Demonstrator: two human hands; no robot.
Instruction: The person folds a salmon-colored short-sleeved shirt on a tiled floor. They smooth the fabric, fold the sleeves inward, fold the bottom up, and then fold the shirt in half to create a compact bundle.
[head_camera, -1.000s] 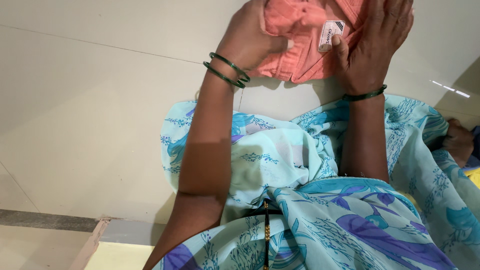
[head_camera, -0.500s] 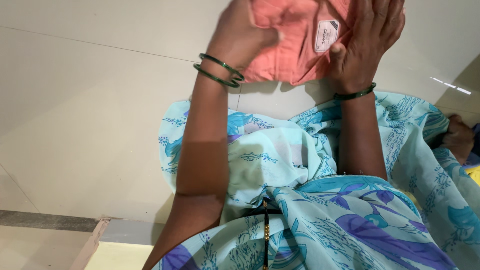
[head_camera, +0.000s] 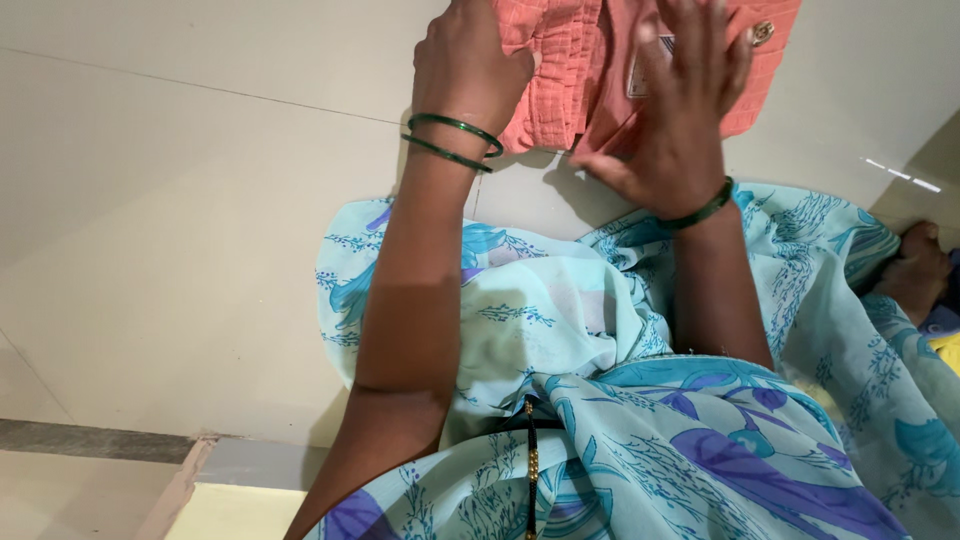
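Observation:
A salmon-pink textured garment (head_camera: 570, 70) with a white label and a round button lies on the pale tiled floor (head_camera: 200, 200) at the top of the view. My left hand (head_camera: 470, 65) presses flat on the garment's left part, two green bangles on its wrist. My right hand (head_camera: 675, 110) lies over the garment's middle with the fingers spread, a green bangle on the wrist. Neither hand grips the cloth that I can see; both rest on it.
A light blue floral sari (head_camera: 640, 400) covers my lap and spreads over the floor below the garment. A bare foot (head_camera: 915, 265) shows at the right edge. A dark grey strip and a step edge (head_camera: 100, 440) run along the lower left.
The view has moved closer to the garment. My right hand has slid down and left over the cloth; the label is now partly under it. My left hand stays on the left part.

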